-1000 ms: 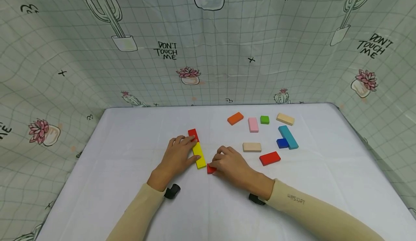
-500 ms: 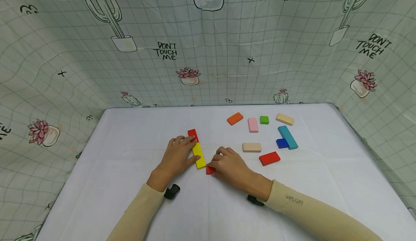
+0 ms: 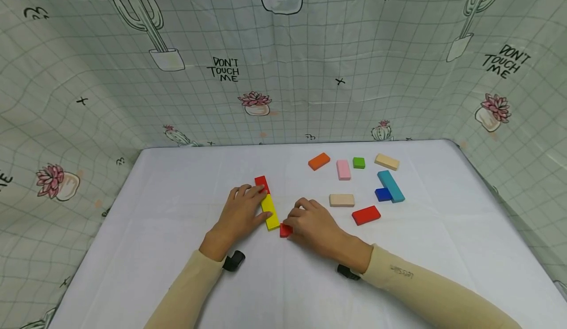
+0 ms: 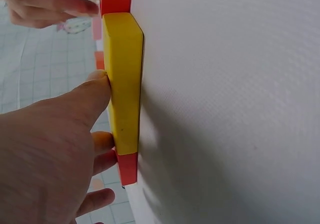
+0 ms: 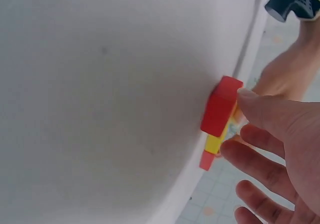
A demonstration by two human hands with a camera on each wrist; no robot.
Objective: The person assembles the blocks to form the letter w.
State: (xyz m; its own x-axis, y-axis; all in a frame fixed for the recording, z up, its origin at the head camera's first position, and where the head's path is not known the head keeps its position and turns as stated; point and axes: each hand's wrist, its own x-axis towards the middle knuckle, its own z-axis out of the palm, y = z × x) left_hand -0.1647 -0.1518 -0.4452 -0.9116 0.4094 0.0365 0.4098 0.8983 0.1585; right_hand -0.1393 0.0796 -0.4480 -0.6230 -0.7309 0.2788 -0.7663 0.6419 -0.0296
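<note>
In the head view, a yellow block lies on the table with a red block against its far end. My left hand rests over this row, thumb on the yellow block and other fingertips by the join; the left wrist view shows the thumb on the yellow block's upper face. A second red block lies at the yellow block's near end. My right hand holds it between thumb and fingers and partly covers it in the head view.
Right of the hands lie a beige block, a third red block, a blue block and a teal block. Farther back are orange, pink, green and another beige block. A patterned cloth hangs behind the table.
My right hand and its red block have edged very slightly left, up to the yellow block's near end. My left hand stays where it was; the head view has shifted a little.
</note>
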